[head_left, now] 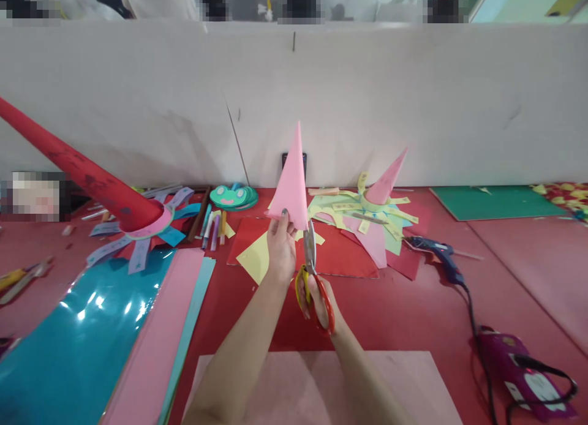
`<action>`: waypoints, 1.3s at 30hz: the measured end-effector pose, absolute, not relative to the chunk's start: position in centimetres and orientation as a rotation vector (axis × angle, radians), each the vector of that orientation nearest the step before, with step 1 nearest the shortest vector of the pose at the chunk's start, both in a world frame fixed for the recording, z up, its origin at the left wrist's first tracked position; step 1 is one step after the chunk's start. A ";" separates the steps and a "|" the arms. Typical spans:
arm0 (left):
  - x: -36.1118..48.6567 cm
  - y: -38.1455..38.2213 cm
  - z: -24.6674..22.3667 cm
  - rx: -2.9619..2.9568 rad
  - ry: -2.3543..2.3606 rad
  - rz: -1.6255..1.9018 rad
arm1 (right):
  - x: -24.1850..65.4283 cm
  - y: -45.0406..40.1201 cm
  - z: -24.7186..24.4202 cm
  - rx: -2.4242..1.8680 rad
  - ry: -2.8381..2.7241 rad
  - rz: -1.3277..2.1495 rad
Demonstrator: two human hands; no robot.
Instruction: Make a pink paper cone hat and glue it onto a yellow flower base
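While hands (281,250) hold cone (290,186) and scissors (310,256), paper (349,258) (red) lies beyond.

1. The left forearm (243,336), bare, slants up and rightward from the bottom edge to a roughly straight wrist (277,278).
2. The left hand (281,250) is raised, its thumb (284,218) pointing upward with a dark nail, closed in a pinch; the other fingers are partly hidden.
3. The right forearm (365,370), also bare, slants up and leftward.
4. The right hand (323,299) sits lower, fingers (302,297) curled in a grip.
5. Both hands are near each other, apart.
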State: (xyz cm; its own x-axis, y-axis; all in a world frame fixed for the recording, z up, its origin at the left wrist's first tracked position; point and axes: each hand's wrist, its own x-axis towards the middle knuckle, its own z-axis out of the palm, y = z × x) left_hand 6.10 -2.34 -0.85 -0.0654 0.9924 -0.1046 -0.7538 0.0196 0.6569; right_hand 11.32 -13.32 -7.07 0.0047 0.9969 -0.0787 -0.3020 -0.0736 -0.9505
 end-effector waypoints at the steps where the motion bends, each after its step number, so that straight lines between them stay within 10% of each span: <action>1: 6.1 -2.3 -1.0 0.471 0.660 1.518 | 11.3 -13.3 -7.1 -1.041 -0.929 1.380; 39: 5.1 -1.5 -1.8 0.276 0.659 1.311 | 11.4 -13.5 -6.6 -0.897 -1.110 1.443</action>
State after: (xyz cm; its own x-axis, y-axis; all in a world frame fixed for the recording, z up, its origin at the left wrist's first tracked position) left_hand 5.11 -1.45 -1.76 0.1097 0.9507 -0.2901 -0.8001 0.2576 0.5417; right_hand 11.42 -13.45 -6.56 -0.1605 0.9864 0.0368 -0.2888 -0.0113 -0.9573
